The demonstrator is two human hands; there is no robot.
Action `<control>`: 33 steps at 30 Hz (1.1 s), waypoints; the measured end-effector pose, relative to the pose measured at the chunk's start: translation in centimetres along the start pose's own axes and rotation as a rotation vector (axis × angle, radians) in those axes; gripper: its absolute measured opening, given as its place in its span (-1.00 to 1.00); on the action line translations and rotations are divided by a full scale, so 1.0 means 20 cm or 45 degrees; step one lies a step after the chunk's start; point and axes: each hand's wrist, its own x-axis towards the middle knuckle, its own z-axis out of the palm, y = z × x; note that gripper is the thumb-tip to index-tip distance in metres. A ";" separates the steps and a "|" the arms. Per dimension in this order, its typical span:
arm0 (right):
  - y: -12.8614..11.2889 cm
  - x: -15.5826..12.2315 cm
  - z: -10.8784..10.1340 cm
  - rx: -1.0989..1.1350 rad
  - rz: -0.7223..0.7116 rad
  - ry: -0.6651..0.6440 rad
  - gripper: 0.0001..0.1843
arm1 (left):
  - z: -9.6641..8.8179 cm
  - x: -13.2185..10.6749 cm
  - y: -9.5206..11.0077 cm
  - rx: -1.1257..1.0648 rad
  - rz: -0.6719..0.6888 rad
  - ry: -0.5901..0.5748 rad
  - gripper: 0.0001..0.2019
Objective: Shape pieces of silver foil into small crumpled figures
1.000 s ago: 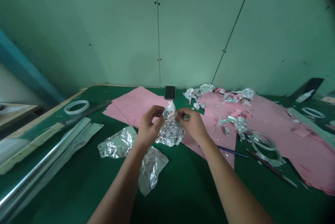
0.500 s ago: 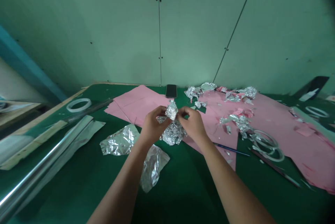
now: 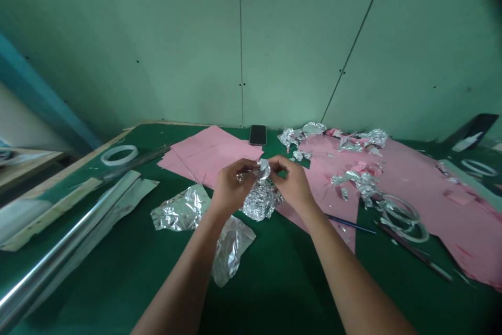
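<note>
Both my hands pinch a small twisted tip of aluminium foil above the table. My left hand holds its left side, and my right hand holds its right side. Just below, a crumpled foil mass sits against the tip, but I cannot tell whether they are joined. Two flatter crinkled foil sheets lie nearer my left forearm: one on the green mat, the other under the arm's edge.
Pink paper sheets cover much of the green mat, with foil scraps on them. A black phone lies at the back. A foil roll lies left; clear tape rings and a blue-handled brush lie right.
My hands have drawn closer together around the foil tip, which now looks more tightly pinched. The view has shifted slightly, so the table contents sit a little further right.
</note>
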 end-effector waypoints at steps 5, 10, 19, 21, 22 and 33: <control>-0.01 0.00 0.00 -0.014 -0.011 0.087 -0.80 | -0.01 -0.01 0.02 -0.114 -0.052 -0.034 -0.78; -0.03 -0.01 0.02 0.047 0.034 0.060 -0.82 | -0.01 0.00 0.01 0.021 0.041 -0.078 -0.85; -0.07 -0.02 -0.04 0.042 0.102 -0.227 -0.65 | -0.01 0.02 -0.05 0.115 0.074 0.089 -0.80; -0.07 -0.02 -0.03 0.008 0.087 -0.193 -0.67 | -0.01 0.02 -0.05 0.135 0.088 0.083 -0.81; -0.06 -0.02 -0.03 -0.004 0.082 -0.164 -0.70 | -0.01 0.01 -0.05 0.150 0.090 0.072 -0.82; -0.04 -0.01 -0.01 -0.010 0.057 -0.071 -0.80 | -0.03 0.02 -0.04 0.258 0.089 0.066 -0.86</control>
